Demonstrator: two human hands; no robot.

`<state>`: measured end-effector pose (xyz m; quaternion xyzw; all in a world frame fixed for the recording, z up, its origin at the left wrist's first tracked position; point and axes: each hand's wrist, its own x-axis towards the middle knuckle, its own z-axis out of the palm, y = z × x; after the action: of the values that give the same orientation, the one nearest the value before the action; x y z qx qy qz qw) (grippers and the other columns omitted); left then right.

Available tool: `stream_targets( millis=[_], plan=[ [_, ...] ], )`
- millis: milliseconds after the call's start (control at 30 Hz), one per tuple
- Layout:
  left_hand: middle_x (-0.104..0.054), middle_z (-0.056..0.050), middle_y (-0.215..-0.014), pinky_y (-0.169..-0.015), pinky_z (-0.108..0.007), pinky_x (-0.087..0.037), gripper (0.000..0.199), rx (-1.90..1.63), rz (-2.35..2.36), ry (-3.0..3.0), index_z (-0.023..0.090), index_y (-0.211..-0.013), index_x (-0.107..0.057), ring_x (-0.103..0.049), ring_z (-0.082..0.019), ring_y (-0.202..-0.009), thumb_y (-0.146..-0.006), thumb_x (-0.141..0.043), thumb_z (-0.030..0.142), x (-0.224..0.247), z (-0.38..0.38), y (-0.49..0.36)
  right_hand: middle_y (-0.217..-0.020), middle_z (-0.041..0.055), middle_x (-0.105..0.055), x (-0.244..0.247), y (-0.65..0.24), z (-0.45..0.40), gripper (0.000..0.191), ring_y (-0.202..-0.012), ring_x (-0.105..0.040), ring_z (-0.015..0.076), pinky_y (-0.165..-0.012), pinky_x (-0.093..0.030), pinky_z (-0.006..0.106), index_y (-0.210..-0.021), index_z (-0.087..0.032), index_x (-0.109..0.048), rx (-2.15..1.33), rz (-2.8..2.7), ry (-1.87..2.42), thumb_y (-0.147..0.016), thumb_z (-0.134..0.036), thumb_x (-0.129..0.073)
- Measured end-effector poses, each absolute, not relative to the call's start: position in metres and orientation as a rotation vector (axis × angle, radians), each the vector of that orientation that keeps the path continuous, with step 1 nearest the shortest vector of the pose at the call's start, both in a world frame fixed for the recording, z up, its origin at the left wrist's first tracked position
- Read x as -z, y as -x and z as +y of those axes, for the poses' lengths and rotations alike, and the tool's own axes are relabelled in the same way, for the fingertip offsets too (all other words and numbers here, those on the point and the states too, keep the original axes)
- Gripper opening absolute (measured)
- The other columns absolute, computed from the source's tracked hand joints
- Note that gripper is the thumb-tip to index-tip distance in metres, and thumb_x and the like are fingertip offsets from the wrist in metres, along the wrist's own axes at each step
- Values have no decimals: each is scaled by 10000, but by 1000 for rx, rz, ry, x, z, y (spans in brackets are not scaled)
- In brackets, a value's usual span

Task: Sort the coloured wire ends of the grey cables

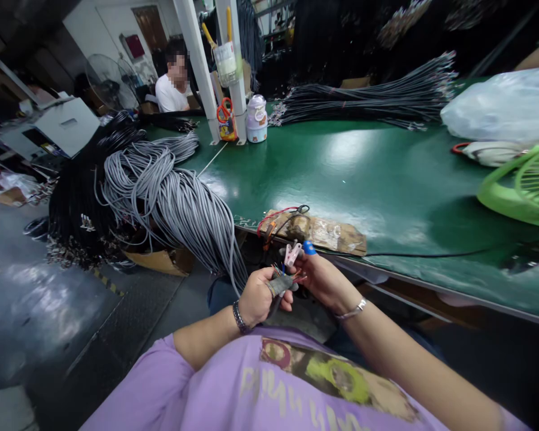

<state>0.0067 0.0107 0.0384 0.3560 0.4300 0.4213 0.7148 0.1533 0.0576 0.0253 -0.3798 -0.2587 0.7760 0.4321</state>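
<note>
My left hand [261, 294] is closed around a dark cable whose thin coloured wires [277, 269] fan out above the fingers. Grey covering wraps its thumb. Close beside it, my right hand [321, 280] is bent inward, a blue finger cover [309, 247] on one finger. A pale pink clothespin [291, 254] sits at its fingertips, which look closed on it. Reddish wire ends [300, 277] show between the two hands; which hand bears them I cannot tell. Just beyond lies a worn wooden board [327, 232] with red and black leads on the table's edge.
A big bundle of grey cables [175, 191] hangs over the green table [296, 161] at left, beside black cables [78, 209]. Further back are black wires [363, 99], a lilac-and-blue bottle [257, 120] and a seated person [171, 87]. A green fan [525, 185] stands right.
</note>
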Motion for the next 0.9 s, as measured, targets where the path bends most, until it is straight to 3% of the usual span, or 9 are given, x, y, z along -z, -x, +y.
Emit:
stream_targets(
  millis=[333, 633, 900],
  plan=[
    [-582, -7, -505, -375, -197, -390, 453, -888, 956, -778, 117, -715, -575, -509, -97, -370, -601, -762, 513, -33, 15, -12, -614, 10, -592, -26, -141, 61, 412, -524, -491, 123, -472, -379, 253, -721, -171, -617, -1896, -490, 912, -634, -537, -785],
    [-578, 0, -502, -374, -194, -392, 481, -902, 970, -767, 118, -727, -577, -497, -88, -365, -584, -768, 535, -32, 14, -11, -706, 42, -608, -27, -137, 56, 450, -614, -523, 146, -549, -446, 259, -729, -178, -619, -1863, -479, 961, -664, -611, -722],
    [-601, -6, -560, -428, -199, -450, 465, -964, 1013, -883, 124, -735, -577, -539, -88, -420, -660, -725, 558, -24, 4, -4, -772, 44, -610, -24, -156, 38, 506, -633, -524, 133, -604, -455, 272, -803, -181, -636, -1985, -725, 920, -653, -661, -692]
  ],
)
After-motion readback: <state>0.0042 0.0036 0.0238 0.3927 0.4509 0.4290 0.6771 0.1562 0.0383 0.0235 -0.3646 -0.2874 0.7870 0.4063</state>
